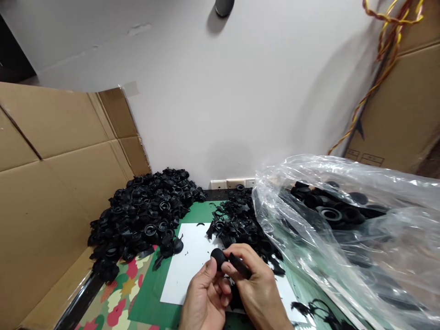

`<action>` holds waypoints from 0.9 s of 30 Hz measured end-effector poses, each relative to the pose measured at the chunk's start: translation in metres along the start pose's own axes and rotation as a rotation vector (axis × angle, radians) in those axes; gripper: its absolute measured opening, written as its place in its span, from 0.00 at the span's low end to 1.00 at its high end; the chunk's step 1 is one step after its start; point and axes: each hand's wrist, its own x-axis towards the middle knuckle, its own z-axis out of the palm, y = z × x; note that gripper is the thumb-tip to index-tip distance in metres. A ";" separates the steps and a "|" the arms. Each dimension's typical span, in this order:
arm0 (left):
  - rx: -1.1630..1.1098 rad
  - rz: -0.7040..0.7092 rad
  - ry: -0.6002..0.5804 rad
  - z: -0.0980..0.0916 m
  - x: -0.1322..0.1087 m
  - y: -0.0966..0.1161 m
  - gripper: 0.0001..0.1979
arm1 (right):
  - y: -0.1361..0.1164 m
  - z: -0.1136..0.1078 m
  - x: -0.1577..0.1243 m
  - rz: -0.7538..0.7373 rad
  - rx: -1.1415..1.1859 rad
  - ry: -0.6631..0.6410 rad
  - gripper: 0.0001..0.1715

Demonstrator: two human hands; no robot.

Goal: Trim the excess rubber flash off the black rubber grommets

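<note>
A round black rubber-looking part (217, 257) with a smooth domed face is pinched by the thumb and fingers of my left hand (208, 291). My right hand (256, 286) meets it from the right, its fingers closed on a long dark piece (239, 266); whether that is a tool handle or a strip of rubber, I cannot tell. Both hands are over a white sheet (177, 270), which lies on a green board (147, 298). Just beyond them spreads a heap of black scraps (239, 215).
At left, a large pile of ribbed black parts (151, 211) leans against a cardboard box (62, 160). A clear plastic bag (292, 174) with black parts occupies the right. Twisted yellow-and-brown wires (374, 89) hang before another carton (405, 110). A white wall (206, 91) stands behind.
</note>
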 end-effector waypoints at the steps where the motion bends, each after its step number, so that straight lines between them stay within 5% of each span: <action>1: 0.005 0.007 -0.010 -0.001 0.000 -0.001 0.08 | 0.001 0.002 0.000 -0.016 0.007 0.020 0.04; 3: 0.026 0.054 -0.049 -0.003 -0.001 -0.001 0.04 | 0.001 0.002 -0.001 -0.042 -0.009 0.036 0.05; 8: 0.126 0.161 -0.173 -0.008 0.001 -0.002 0.17 | 0.002 -0.002 0.000 -0.141 -0.194 -0.027 0.11; 15: 0.235 0.267 -0.093 -0.010 0.004 -0.005 0.20 | 0.013 0.005 -0.002 -0.191 -0.365 -0.025 0.09; 21: 0.328 0.347 -0.157 -0.008 -0.001 0.007 0.14 | 0.001 0.009 0.001 -0.216 -0.435 -0.058 0.06; 27: 0.373 0.369 -0.145 -0.018 -0.007 -0.003 0.16 | 0.008 0.008 0.015 -0.103 -0.468 0.000 0.06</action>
